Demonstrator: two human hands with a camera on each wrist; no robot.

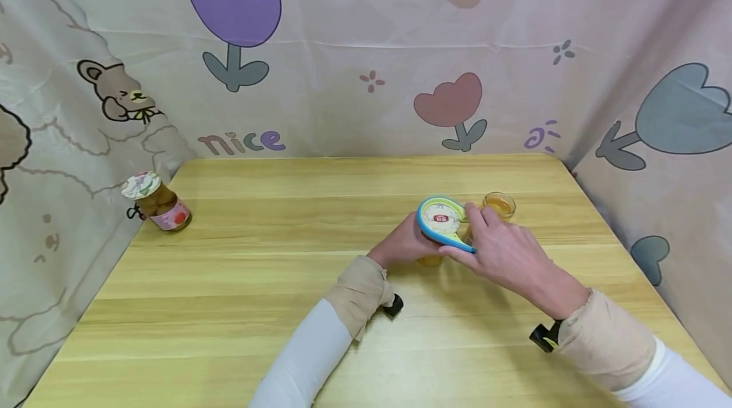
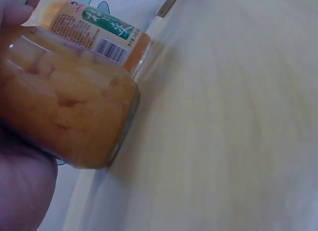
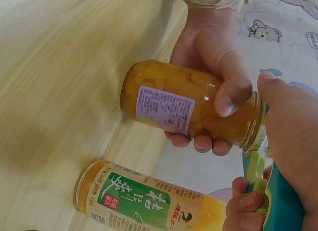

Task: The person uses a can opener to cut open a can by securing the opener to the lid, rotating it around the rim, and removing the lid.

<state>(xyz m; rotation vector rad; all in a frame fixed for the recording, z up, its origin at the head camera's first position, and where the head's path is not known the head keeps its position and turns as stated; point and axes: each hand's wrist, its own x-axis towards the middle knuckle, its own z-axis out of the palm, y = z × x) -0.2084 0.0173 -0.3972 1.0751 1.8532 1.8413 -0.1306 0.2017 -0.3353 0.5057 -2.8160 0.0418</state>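
Note:
A glass jar of orange fruit pieces [image 3: 161, 74] with a small lilac label stands on the table. My left hand [image 1: 407, 239] grips it round its side, thumb on the near face in the right wrist view. Over its pale printed lid [image 1: 441, 217] sits a blue and green jar opener [image 1: 424, 231], its loop round the lid. My right hand [image 1: 509, 255] holds the opener's two handles, fingers curled round them. Just beyond stands a second glass jar [image 3: 134, 191] of orange contents with a green and beige label; its round top shows beside the right hand in the head view.
At the table's left edge stands a jar of dark fruit [image 1: 166, 208] with a pink label and a patterned white cover. Printed fabric [image 1: 343, 96] hangs behind and along both sides of the wooden table [image 1: 229, 306].

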